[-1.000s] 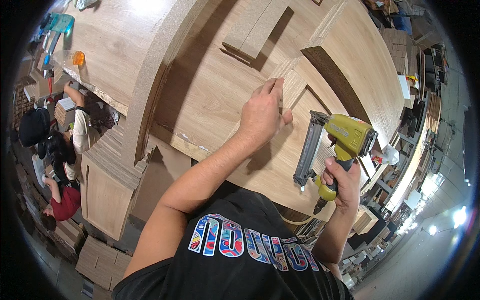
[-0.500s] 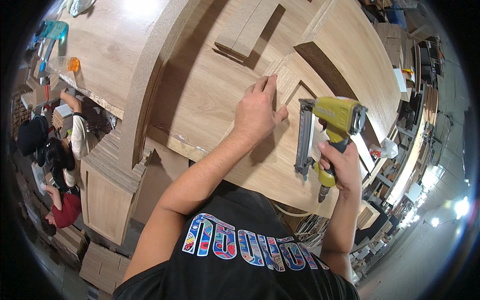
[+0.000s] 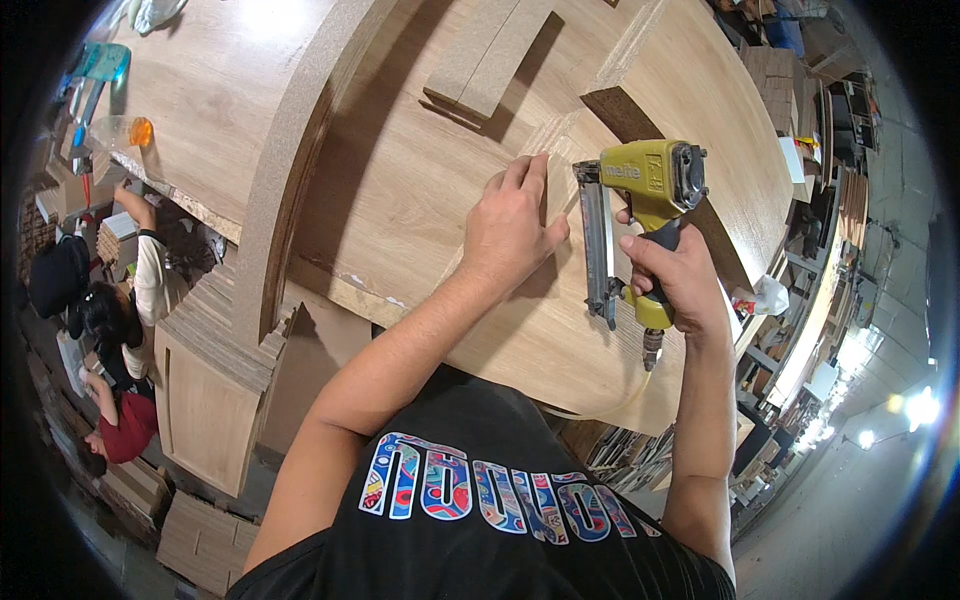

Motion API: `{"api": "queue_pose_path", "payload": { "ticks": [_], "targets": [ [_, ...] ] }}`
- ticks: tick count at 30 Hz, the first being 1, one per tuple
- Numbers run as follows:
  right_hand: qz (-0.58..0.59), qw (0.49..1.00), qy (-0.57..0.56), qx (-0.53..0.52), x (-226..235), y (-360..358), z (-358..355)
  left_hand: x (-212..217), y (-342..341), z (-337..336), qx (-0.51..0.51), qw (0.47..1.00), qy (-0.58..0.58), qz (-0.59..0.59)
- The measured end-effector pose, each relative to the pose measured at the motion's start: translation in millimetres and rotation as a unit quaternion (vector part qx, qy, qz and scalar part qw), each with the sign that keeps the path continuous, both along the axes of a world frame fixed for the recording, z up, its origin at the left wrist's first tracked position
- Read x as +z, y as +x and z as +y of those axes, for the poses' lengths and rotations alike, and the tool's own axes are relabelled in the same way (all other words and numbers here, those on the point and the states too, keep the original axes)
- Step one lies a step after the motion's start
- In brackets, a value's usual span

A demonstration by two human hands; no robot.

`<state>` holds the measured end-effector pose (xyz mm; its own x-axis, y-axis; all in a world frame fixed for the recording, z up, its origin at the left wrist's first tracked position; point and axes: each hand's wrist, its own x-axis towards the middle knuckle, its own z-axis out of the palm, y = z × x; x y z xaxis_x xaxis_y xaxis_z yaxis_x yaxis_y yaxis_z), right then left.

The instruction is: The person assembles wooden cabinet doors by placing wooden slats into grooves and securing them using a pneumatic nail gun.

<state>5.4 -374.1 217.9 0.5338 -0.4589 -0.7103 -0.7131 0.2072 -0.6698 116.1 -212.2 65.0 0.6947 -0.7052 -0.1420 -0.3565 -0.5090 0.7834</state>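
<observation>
My right hand (image 3: 680,275) is wrapped around the grip of an olive-yellow pneumatic nail gun (image 3: 640,180). The tool is held above the wood panels, its dark magazine pointing down toward me and its nose near my left hand. From the base of its grip runs a thin pale air hose (image 3: 630,400). My left hand (image 3: 510,225) lies on the edge of a stack of wood-grain panels (image 3: 530,320), fingers stretched out and thumb apart. Beyond it, narrow particleboard strips (image 3: 490,60) lie on a wood-grain board (image 3: 400,170).
A curved stack of board edges (image 3: 300,150) rises at the left, another panel stack (image 3: 700,80) at the right. A clear bottle with an orange cap (image 3: 138,131) lies at the far left. Two people (image 3: 125,340) are beyond the bench, near stacked panels (image 3: 210,400).
My right hand has brought the nail gun upward and a little left, closer to my left hand. The left hand has stayed on the panels. The view has shifted slightly.
</observation>
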Motion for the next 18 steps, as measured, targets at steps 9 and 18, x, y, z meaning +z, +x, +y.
{"api": "queue_pose_path", "payload": {
  "ticks": [9,18],
  "targets": [
    [0.011,1.000,-0.007,0.015,-4,3,-1,-4,-1,3,0.000,1.000,-0.015,0.007],
    [0.060,0.997,-0.021,0.050,7,10,1,-3,-1,3,0.004,1.000,-0.021,-0.004]
  ]
}}
